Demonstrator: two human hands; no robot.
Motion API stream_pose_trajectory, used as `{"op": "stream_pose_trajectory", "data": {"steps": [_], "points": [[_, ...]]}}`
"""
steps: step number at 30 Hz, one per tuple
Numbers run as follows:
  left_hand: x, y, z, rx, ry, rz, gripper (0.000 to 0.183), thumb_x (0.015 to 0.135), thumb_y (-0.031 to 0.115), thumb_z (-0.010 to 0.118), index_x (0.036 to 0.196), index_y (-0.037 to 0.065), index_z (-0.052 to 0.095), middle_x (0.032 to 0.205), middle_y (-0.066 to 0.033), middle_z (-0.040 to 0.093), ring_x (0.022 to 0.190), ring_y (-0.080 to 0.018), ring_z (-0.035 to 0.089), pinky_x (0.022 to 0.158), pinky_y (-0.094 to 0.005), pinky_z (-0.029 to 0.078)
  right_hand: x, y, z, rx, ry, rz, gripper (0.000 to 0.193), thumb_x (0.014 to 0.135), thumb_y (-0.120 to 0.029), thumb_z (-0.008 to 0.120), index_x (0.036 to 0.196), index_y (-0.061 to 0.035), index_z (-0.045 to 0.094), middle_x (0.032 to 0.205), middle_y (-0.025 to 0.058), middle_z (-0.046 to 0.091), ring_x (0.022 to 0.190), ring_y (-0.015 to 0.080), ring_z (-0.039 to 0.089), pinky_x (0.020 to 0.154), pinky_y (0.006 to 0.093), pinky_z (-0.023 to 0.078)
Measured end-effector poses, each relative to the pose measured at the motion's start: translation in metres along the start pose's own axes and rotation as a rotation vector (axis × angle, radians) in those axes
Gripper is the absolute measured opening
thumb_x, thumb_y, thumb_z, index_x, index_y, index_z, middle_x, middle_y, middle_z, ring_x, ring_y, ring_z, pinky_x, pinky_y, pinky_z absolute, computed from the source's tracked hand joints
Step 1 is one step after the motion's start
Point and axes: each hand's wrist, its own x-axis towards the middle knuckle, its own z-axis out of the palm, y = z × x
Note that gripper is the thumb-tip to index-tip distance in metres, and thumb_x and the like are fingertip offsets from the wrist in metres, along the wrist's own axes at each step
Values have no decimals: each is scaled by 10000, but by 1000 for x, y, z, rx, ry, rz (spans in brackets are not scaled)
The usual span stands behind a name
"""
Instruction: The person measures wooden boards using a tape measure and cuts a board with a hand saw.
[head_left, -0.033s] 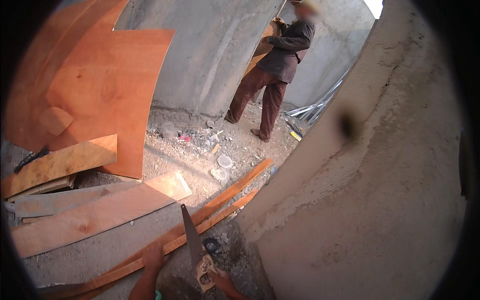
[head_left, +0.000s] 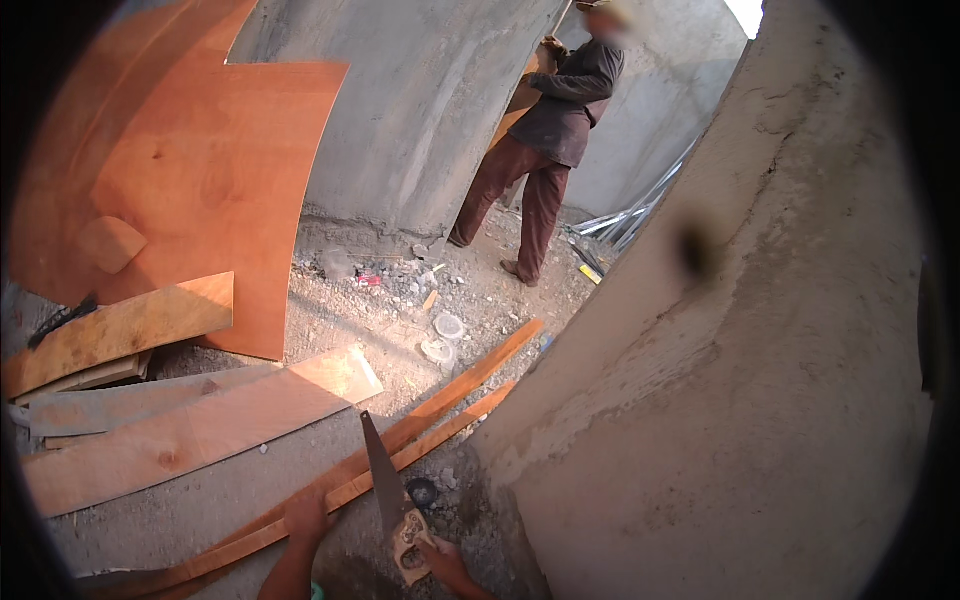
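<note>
two hands | right hand point(head_left: 447, 562) grips handsaw point(head_left: 385, 480) | left hand point(head_left: 307, 517) presses on wood strip point(head_left: 400, 450)

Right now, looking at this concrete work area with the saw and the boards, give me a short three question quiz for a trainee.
1. True or false: the right hand grips the handle of a handsaw whose blade points up and away from the person.
2. Multiple choice: what does the left hand rest on? A) a long thin wooden strip B) a bucket C) a hammer
3. Fill in: a second person stands at the far end beside the grey ______ wall.

Key: 1 true; 2 A; 3 concrete. Also note the large curved plywood sheet leaning at the left, with flat boards lying on the ground before it.
</note>
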Motion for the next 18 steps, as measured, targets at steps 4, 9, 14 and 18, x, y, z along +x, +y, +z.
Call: {"op": "stream_pose_trajectory", "data": {"steps": [4,9,14,18], "points": [[-1,13,-17,45,-83,18,529,823,456,810,1203,116,671,1098,-146,738,1035,-356,708,915,-501,555,-39,-74,14,297,113,-408,226,1060,-214,627,966,-9,611,704,10,510,654,156,588,766,424,599],[-5,10,-12,27,92,90,508,817,469,807,1158,119,671,1041,-143,748,974,-359,723,868,-504,566,-119,-223,-5,573,1,-1475,486,1102,-434,516,702,-173,430,592,-58,355,607,121,495,753,410,545],[-2,3,1,27,44,73,508,818,476,804,1151,116,671,1034,-145,748,981,-361,722,860,-506,568,-151,-243,-6,482,322,-1699,483,1100,-445,515,704,-179,437,597,-65,367,585,104,463,714,375,508],[-13,0,8,4,51,73,511,825,467,802,1168,114,662,1024,-146,748,975,-364,724,858,-506,570,-136,-188,19,238,257,-1132,245,1013,-227,695,1027,14,652,706,5,612,651,106,594,669,329,532]]}}
